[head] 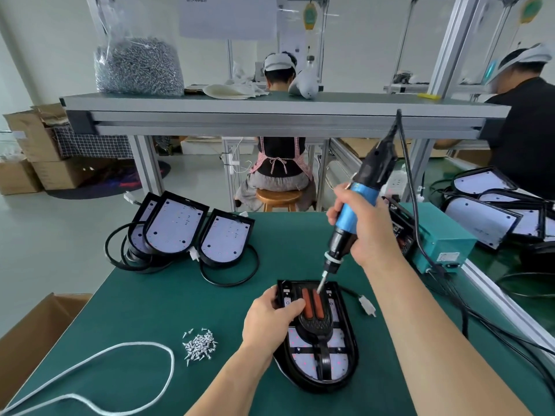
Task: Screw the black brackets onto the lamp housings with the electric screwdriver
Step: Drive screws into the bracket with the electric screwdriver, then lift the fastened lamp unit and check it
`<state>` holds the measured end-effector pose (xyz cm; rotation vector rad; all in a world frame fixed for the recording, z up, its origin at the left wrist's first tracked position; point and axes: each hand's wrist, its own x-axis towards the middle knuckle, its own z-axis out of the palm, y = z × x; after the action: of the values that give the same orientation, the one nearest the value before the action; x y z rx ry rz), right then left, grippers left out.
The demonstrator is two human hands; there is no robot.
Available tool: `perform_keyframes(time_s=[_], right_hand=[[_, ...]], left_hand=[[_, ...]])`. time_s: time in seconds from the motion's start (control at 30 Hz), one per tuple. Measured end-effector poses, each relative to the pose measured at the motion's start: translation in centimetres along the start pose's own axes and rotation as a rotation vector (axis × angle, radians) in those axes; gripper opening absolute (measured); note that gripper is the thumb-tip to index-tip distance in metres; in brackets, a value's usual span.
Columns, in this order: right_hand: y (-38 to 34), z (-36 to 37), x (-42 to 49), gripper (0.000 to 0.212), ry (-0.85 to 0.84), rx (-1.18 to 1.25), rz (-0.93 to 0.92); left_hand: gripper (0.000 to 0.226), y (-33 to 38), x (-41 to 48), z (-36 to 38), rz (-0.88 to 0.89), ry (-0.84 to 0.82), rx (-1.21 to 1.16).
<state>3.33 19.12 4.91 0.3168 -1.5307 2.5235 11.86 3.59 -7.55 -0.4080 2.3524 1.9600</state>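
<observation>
A black lamp housing (pixel 345 367) with a white LED board lies on the green table in front of me. A black bracket (pixel 316 325) with two orange strips sits on it. My left hand (pixel 267 321) grips the housing's left edge, thumb pressing on the bracket. My right hand (pixel 365 232) holds the blue and black electric screwdriver (pixel 351 219) tilted, its bit touching down at the bracket's top end. A small pile of silver screws (pixel 199 345) lies to the left.
Several more lamp housings (pixel 177 226) with black cables stand at the table's far left, others (pixel 486 217) at the right. A teal power box (pixel 438 247) sits right of my hand. A white cord (pixel 144 349) loops at the near left. Two people work beyond.
</observation>
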Motion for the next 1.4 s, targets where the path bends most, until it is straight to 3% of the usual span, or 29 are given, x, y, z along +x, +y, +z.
perform_keyframes(time_s=[0.27,0.5,0.6,0.77,0.83,1.17,1.33,1.4], right_hand=[[0.1,-9.8,-2.5,0.021,0.498,0.030,0.271],[3.7,-15.7,-6.2,0.026,0.684,0.014,0.396],[5.8,-16.3,-7.1,0.028,0.727,-0.155,0.337],[7.2,-14.8,-8.5,0.038,0.700,-0.837,0.220],[7.1,-14.8,-8.8,0.039,0.703,-1.007,0.172],[6.8,-14.1,-10.5,0.070,0.589,-1.215,0.104],[7.6,-13.2,-11.6,0.053,0.385,-1.432,-0.214],[7.8,-12.9,-11.5,0.040,0.270,-1.497,-0.236]], left_hand=[[0.042,-0.3,0.2,0.1,0.017,-0.001,-0.018],[0.041,-0.5,0.4,0.3,0.030,0.018,-0.030],[0.042,-0.8,0.4,0.4,0.052,0.036,-0.016],[0.018,-1.7,-0.1,0.6,0.135,0.201,0.077],[0.015,-2.1,-0.5,0.8,0.200,0.281,0.089],[0.026,-2.2,-1.2,0.9,0.330,0.340,0.135],[0.031,-2.9,-1.3,0.6,0.290,0.295,0.343],[0.027,-3.4,-1.4,0.4,0.304,0.309,0.412]])
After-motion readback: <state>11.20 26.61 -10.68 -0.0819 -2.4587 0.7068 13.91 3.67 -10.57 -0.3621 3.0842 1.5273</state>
